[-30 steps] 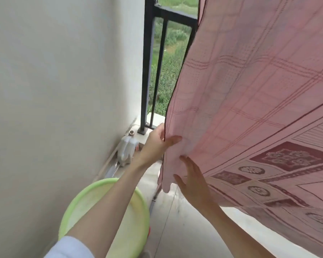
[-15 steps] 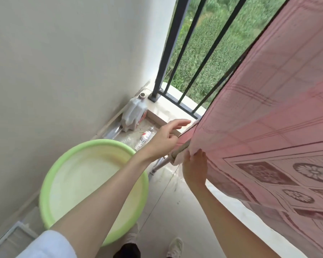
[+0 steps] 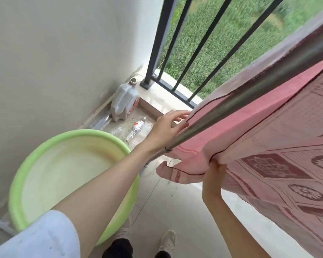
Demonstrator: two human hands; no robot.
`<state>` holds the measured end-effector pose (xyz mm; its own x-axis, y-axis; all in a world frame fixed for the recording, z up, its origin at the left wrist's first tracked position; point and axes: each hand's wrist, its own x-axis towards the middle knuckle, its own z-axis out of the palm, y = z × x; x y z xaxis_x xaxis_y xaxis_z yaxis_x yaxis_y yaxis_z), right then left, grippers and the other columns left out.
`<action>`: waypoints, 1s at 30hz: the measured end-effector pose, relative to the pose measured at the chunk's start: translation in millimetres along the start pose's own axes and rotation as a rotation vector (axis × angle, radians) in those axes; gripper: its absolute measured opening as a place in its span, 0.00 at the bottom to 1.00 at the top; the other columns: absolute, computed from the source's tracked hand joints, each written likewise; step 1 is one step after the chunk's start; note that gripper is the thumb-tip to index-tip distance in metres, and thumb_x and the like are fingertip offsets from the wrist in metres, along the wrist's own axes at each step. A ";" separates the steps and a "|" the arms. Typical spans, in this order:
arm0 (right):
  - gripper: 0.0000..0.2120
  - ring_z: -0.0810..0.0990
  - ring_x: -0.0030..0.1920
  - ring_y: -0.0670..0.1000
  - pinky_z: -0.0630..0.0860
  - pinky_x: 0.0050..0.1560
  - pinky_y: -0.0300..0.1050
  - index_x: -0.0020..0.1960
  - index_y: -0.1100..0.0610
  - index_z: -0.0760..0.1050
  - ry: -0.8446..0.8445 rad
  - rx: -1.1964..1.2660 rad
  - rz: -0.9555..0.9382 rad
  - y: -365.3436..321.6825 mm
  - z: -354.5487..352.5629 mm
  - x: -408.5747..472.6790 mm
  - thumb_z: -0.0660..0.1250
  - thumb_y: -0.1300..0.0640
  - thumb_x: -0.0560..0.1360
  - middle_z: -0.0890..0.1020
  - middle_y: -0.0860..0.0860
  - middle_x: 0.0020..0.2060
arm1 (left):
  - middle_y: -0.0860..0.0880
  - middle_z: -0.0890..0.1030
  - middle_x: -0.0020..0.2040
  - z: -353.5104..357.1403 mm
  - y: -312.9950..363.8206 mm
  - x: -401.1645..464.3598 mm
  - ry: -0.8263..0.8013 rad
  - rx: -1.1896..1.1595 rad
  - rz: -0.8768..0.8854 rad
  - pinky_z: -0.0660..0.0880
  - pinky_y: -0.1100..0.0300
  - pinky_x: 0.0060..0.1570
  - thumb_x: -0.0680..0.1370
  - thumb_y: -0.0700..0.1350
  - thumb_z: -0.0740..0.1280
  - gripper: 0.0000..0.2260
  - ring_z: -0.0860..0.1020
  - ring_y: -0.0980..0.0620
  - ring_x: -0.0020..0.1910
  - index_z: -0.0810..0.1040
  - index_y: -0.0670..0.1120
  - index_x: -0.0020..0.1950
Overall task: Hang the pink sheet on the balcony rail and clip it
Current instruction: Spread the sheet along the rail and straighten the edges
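Note:
The pink patterned sheet (image 3: 259, 146) is draped over a slanting metal pole (image 3: 222, 110) on the right, in front of the black balcony railing (image 3: 157, 53). My left hand (image 3: 166, 129) reaches over the pole with fingers spread, its fingertips touching the sheet's dark-trimmed edge on the far side. My right hand (image 3: 213, 181) grips the near fold of the sheet from below, and the sheet hides its fingers. A loose corner of the sheet (image 3: 168, 171) hangs beneath the pole. No clip is in view.
A large green basin (image 3: 45, 146) stands on the floor at lower left, beside the white wall (image 3: 54, 53). A grey plastic jug (image 3: 124, 101) and a flattened clear bottle (image 3: 136, 129) lie in the corner by the railing's foot. My shoes (image 3: 166, 241) show at the bottom.
My view has tilted down, and the pole now shows under the sheet. My left hand has moved over the pole to the far edge. My right hand has taken the near fold from below.

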<state>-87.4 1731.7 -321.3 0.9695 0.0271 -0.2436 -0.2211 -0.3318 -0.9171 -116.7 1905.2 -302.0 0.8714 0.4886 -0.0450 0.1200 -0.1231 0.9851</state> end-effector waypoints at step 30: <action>0.09 0.68 0.33 0.52 0.64 0.39 0.43 0.41 0.68 0.71 -0.369 -0.230 -0.165 213.3 -15.6 89.2 0.61 0.62 0.76 0.70 0.58 0.31 | 0.46 0.72 0.53 116.3 -191.4 -49.9 0.587 0.016 -0.030 0.66 0.61 0.59 0.76 0.35 0.52 0.20 0.69 0.51 0.53 0.70 0.47 0.66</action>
<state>-46.5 1648.6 -533.7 0.8782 0.4166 -0.2350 0.0022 -0.4947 -0.8691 -127.9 1804.0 -507.7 0.4587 0.8880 0.0308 0.1518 -0.1125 0.9820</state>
